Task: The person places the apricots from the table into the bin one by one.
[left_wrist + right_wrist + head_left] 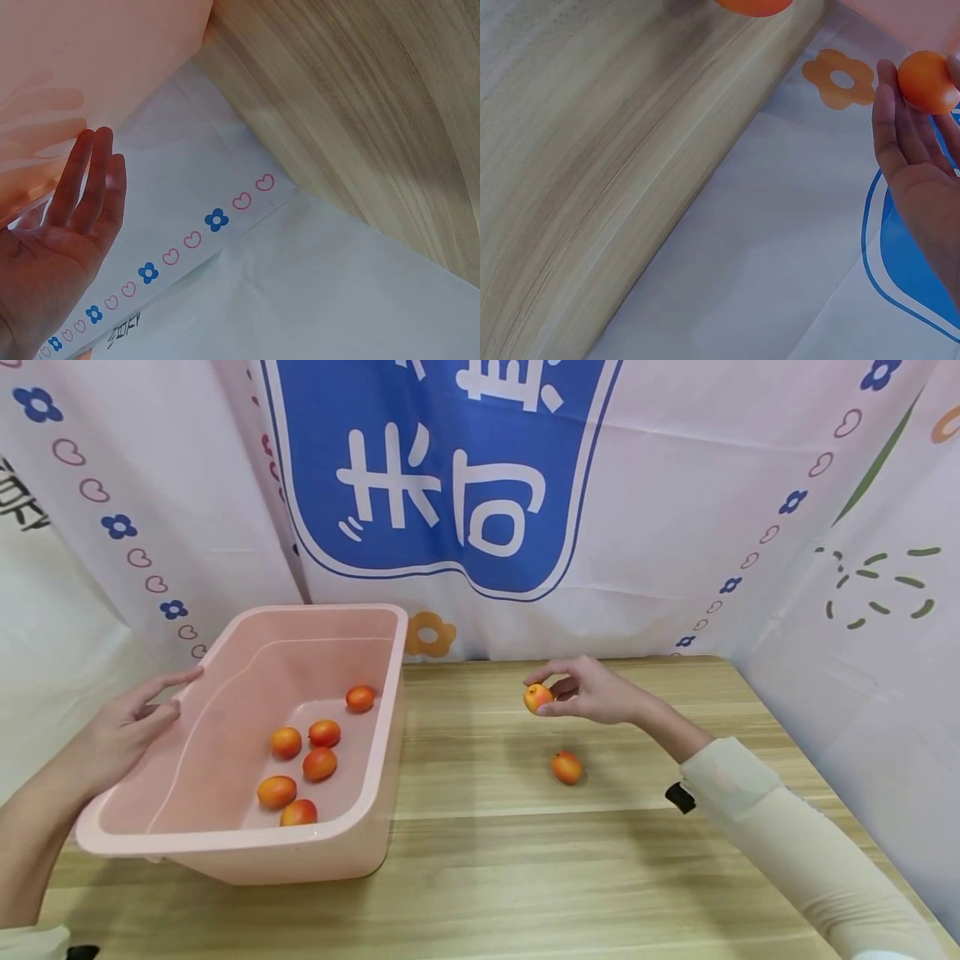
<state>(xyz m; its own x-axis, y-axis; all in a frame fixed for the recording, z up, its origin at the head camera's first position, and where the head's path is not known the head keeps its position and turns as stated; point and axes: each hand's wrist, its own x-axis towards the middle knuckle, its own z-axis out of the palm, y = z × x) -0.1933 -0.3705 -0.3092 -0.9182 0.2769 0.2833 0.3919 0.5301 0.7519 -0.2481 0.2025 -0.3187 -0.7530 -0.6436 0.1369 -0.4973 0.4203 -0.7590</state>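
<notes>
My right hand (pixel 577 689) pinches a small orange fruit (pixel 537 697) above the wooden table, to the right of a pink plastic tub (pixel 225 847). The right wrist view shows the same fruit (pixel 927 81) held at the fingertips (pixel 889 105). Another orange fruit (pixel 567 767) lies on the table just below that hand. Several orange fruits (pixel 319 763) sit inside the tub. My left hand (pixel 131 727) rests with straight fingers against the tub's left wall, and in the left wrist view its fingers (pixel 86 180) lie flat on the pink side (pixel 90 67).
The wooden table (pixel 525 877) is closed in by a white printed cloth backdrop (pixel 675 510) at the back and both sides. A blue panel with white characters (pixel 442 468) hangs behind the tub. A small black object (pixel 679 797) shows at my right sleeve.
</notes>
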